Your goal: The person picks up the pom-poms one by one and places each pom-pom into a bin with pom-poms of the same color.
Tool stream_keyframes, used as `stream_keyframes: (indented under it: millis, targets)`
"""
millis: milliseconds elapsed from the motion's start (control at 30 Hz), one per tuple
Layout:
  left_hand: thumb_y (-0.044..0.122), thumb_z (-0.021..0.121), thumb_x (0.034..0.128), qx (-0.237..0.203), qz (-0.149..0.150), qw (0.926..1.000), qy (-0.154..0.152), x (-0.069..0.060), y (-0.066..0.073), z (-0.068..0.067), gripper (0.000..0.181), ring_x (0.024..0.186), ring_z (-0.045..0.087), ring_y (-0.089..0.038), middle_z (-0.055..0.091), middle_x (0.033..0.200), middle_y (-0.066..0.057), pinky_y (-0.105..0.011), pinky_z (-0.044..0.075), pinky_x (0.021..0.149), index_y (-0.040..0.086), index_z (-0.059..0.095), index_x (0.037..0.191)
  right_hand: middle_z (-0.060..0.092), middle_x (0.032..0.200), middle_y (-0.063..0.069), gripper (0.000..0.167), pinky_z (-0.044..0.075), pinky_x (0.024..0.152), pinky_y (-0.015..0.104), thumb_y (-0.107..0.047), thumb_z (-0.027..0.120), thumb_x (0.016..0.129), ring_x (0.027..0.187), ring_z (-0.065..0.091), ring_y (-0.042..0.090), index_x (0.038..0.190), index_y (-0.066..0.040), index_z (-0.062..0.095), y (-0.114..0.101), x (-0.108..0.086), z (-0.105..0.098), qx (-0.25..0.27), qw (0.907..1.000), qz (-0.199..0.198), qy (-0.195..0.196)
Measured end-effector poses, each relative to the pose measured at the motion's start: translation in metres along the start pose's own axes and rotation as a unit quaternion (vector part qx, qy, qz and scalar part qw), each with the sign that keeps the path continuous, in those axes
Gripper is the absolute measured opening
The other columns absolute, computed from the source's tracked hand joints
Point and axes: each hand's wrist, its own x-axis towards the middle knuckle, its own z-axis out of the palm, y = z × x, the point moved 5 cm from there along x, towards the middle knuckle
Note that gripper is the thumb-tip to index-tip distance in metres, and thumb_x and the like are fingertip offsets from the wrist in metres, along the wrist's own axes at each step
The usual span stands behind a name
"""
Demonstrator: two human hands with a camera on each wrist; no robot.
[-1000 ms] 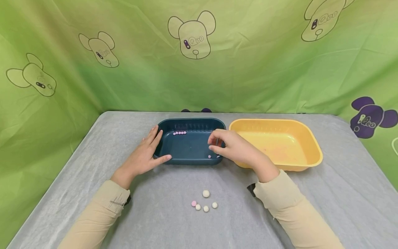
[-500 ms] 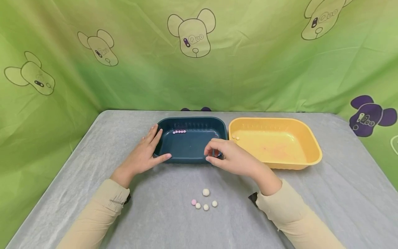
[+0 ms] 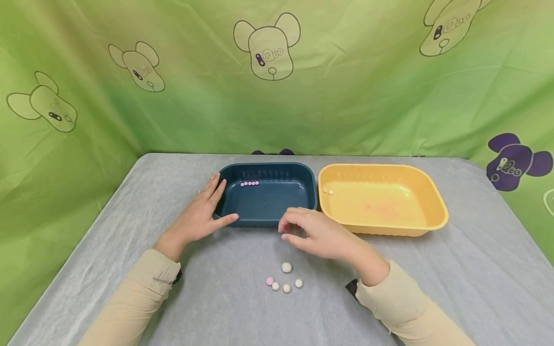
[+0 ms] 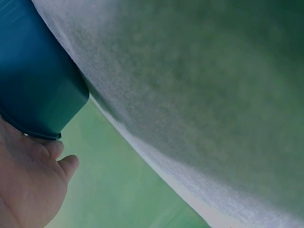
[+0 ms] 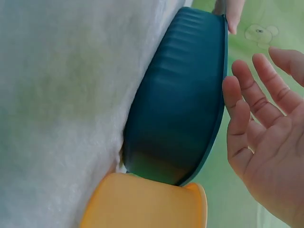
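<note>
My left hand (image 3: pixel 195 217) rests spread on the left end of the dark blue basin (image 3: pixel 264 222), fingers over the rim and thumb on the front edge. In the left wrist view, the palm (image 4: pixel 31 180) lies against the basin's outer wall (image 4: pixel 40 71). My right hand (image 3: pixel 319 234) hovers at the basin's front right corner. Its fingers are loosely bent, and the right wrist view shows nothing in the palm (image 5: pixel 273 156). A row of several tiny lilac balls (image 3: pixel 249 183) lies inside at the back left. The basin's front right inside corner is hidden by my right hand.
Right beside the blue basin stands a yellow basin (image 3: pixel 438 211) with two tiny pale balls (image 3: pixel 328 191) at its left end. Nearer on the grey cloth lie a larger white ball (image 3: pixel 286 267), several smaller white balls (image 3: pixel 286 288) and a pink ball (image 3: pixel 270 281).
My right hand has drawn back toward me, from over the blue basin's right end to its front edge. This uncovers two pale balls in the yellow basin. The left hand stays put.
</note>
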Motion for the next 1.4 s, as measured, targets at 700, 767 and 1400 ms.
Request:
stream_keyframes:
  millis: [700, 767, 1400]
  targets:
    - [0.070, 0.052, 0.0911, 0.003, -0.001, 1.0000, 0.002, 0.000, 0.000, 0.000, 0.100, 0.157, -0.002, -0.025, -0.005, 0.169, -0.009, -0.059, 0.014, 0.123, 0.014, 0.007, 0.161, 0.063, 0.101, -0.011, 0.010, 0.053, 0.080, 0.026, -0.018, 0.062, 0.097, 0.090, 0.061, 0.010, 0.105, -0.017, 0.068, 0.001, 0.001, 0.025, 0.012, 0.9965, -0.012, -0.082]
    - [0.070, 0.052, 0.0912, 0.003, -0.002, 1.0000, 0.002, 0.000, -0.001, 0.000, 0.100, 0.157, -0.003, -0.024, -0.005, 0.169, -0.009, -0.059, 0.014, 0.123, 0.014, 0.007, 0.161, 0.064, 0.102, -0.010, 0.010, 0.052, 0.081, 0.025, -0.018, 0.063, 0.097, 0.090, 0.061, 0.010, 0.106, -0.017, 0.068, 0.001, 0.001, 0.026, 0.011, 0.9962, -0.015, -0.086]
    - [0.070, 0.052, 0.0908, 0.002, -0.005, 1.0000, 0.004, 0.000, 0.000, -0.001, 0.100, 0.157, -0.002, -0.024, -0.005, 0.169, -0.009, -0.058, 0.014, 0.124, 0.014, 0.008, 0.161, 0.064, 0.101, -0.008, 0.012, 0.050, 0.089, 0.026, -0.019, 0.067, 0.094, 0.094, 0.057, 0.008, 0.106, -0.016, 0.070, -0.007, 0.005, 0.047, -0.019, 0.9872, -0.043, -0.152]
